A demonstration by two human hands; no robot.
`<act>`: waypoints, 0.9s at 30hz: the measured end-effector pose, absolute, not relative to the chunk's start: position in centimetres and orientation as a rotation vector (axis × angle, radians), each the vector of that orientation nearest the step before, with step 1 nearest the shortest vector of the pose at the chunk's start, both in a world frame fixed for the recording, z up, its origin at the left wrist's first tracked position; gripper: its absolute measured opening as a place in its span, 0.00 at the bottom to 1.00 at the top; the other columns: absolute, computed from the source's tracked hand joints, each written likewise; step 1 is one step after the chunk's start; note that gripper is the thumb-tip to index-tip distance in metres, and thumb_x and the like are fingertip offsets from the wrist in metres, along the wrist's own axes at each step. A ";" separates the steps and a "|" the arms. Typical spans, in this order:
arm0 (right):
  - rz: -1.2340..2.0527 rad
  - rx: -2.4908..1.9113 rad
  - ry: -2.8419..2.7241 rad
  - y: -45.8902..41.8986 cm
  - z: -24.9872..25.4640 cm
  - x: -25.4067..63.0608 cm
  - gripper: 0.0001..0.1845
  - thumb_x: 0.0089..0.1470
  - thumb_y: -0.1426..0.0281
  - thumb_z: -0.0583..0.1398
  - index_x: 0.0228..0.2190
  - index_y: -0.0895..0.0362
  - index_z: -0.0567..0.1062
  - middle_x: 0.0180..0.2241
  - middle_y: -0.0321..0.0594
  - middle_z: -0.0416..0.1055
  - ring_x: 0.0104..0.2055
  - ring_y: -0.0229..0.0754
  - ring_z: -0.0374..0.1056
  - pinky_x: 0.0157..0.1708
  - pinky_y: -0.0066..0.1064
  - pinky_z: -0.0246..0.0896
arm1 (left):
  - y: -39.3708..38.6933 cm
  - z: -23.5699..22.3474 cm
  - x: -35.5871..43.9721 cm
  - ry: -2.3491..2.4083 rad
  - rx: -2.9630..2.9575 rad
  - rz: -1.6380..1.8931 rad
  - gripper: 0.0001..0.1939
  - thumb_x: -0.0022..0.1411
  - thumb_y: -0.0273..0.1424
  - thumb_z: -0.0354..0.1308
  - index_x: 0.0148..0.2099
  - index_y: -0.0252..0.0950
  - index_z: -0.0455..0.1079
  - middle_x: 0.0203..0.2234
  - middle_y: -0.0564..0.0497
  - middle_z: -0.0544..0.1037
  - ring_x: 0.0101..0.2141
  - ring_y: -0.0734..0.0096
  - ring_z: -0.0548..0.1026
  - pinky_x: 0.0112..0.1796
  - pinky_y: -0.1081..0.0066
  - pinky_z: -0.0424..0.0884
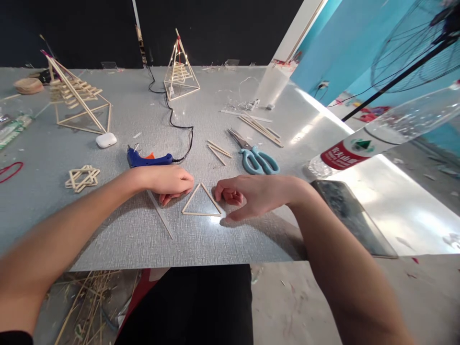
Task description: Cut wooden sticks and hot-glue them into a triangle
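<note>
A small triangle of thin wooden sticks point(201, 213) lies flat near the table's front edge, between my two hands. My left hand point(174, 183) rests left of it, fingers curled under, with nothing visible in them. A translucent glue stick point(160, 215) lies partly beneath that hand, and a blue hot glue gun point(151, 159) lies on its side just behind the wrist. Right of the triangle is my right hand point(247, 195), its fingers loosely bent and the thumb held apart near the triangle's right corner. Nothing shows in its grasp.
Light-blue scissors point(257, 160), loose sticks point(260, 130) and a phone point(354, 218) lie to the right, beside a tilted water bottle point(347, 153). Stick pyramids point(181, 72) stand behind. A stick star point(82, 178) and white earbud case point(106, 140) are left.
</note>
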State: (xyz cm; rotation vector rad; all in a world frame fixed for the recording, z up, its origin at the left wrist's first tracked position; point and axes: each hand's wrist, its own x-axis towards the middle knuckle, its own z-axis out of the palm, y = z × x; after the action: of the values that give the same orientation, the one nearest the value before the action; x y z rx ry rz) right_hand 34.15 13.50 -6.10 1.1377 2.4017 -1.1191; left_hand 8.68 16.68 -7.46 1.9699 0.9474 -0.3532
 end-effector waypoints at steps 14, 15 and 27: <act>-0.970 1.153 2.463 13.0 -6.6 33.5 0.15 0.49 0.60 0.67 0.36 0.53 0.73 0.31 0.34 0.72 0.31 0.38 0.66 0.30 0.30 0.55 | 16.3 -7.5 8.9 1.004 2.059 -0.346 0.10 0.61 0.35 0.49 0.28 0.39 0.62 0.12 0.53 0.72 0.17 0.69 0.72 0.21 0.73 0.60; -0.972 1.148 2.468 13.1 -6.6 33.5 0.14 0.49 0.60 0.67 0.35 0.53 0.73 0.31 0.34 0.72 0.30 0.37 0.66 0.30 0.30 0.55 | 16.3 -7.5 8.9 1.006 2.062 -0.344 0.09 0.60 0.35 0.49 0.28 0.39 0.62 0.12 0.53 0.72 0.17 0.69 0.72 0.21 0.73 0.60; -1.017 1.140 2.462 13.2 -7.0 33.4 0.11 0.50 0.60 0.65 0.33 0.53 0.75 0.29 0.33 0.71 0.29 0.37 0.65 0.31 0.30 0.57 | 16.1 -7.5 9.1 0.987 2.101 -0.338 0.10 0.61 0.34 0.48 0.27 0.39 0.61 0.11 0.55 0.71 0.16 0.70 0.72 0.21 0.73 0.60</act>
State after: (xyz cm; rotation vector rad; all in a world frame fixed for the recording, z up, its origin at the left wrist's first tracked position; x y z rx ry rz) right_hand 33.38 13.21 -7.05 1.1401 2.4624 -1.0172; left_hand 9.09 16.11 -7.48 2.1014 0.9872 -0.3377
